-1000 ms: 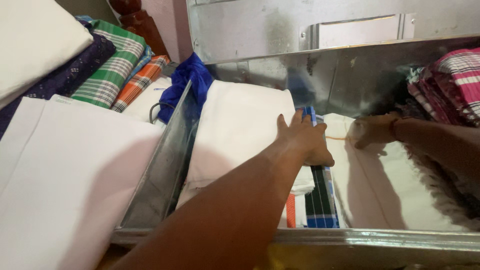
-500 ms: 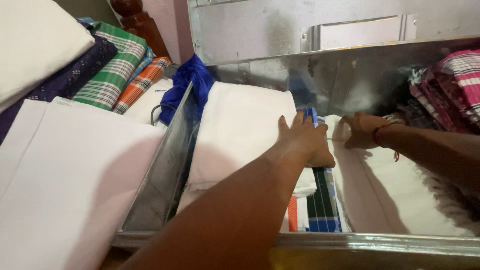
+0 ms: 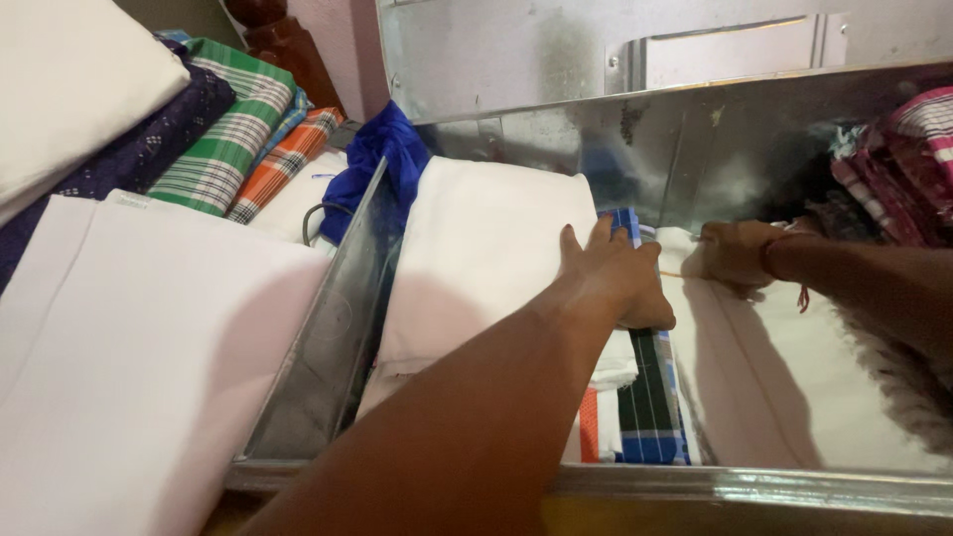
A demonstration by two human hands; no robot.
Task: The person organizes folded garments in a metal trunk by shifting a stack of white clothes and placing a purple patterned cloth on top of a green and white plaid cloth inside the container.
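1. At the far left lies a large folded white cloth (image 3: 129, 347), smooth and flat, with a small pale label at its upper corner (too small to make out).
2. Behind it sits a stack of folded fabrics: a dark purple dotted cloth (image 3: 129, 159), a green checked cloth (image 3: 223, 139) and an orange checked cloth (image 3: 288, 159), their folded edges side by side.
3. A bright blue cloth (image 3: 382, 164) hangs bunched over the left wall of a shiny metal trunk (image 3: 328, 367), whose open lid stands up behind.
4. Inside the trunk, on the left, lies a folded white cotton cloth (image 3: 476, 268), thick and soft-edged.
5. The left hand (image 3: 615, 283) lies palm down on the right edge of that white cloth, fingers spread and flat, pressing rather than clasping; its fingertips reach over a blue-and-green checked cloth (image 3: 650, 407) wedged upright just beside the white one, next to a thin orange edge.
6. The right hand (image 3: 740, 253) rests on a second white cloth (image 3: 784, 387) at the trunk's right, fingers curled at its far edge; whether the grip actually pinches fabric I cannot tell.
7. At the far right, pink and maroon striped fabrics (image 3: 908, 169) are heaped.
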